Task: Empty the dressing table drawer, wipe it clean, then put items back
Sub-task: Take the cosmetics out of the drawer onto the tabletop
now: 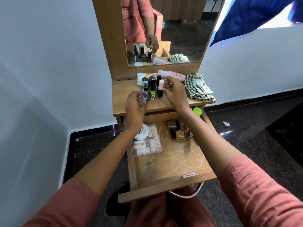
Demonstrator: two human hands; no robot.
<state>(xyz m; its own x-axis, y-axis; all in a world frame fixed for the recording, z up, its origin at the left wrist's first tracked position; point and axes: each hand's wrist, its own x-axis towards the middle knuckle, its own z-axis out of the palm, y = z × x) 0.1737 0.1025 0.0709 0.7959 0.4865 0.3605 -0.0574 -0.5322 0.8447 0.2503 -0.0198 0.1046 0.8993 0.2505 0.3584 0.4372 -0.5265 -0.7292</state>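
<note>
Right hand (174, 93) seemingly pinches bottle (161, 84).

Daylight comes from a bright opening (277, 22) at the far right, blown out to white beside the blue cloth (255, 15). The scene is evenly bright, and the pale walls (41, 63) take a cool bluish cast. Soft shadows of the arms fall across the drawer (180, 161). The dark polished floor (246, 140) carries small glints of glare. Wide-angle distortion bows the walls and skirting toward the edges. The near sleeves (262, 194) are soft, and the far bottles (152, 89) look slightly blurred, perhaps from motion.
</note>
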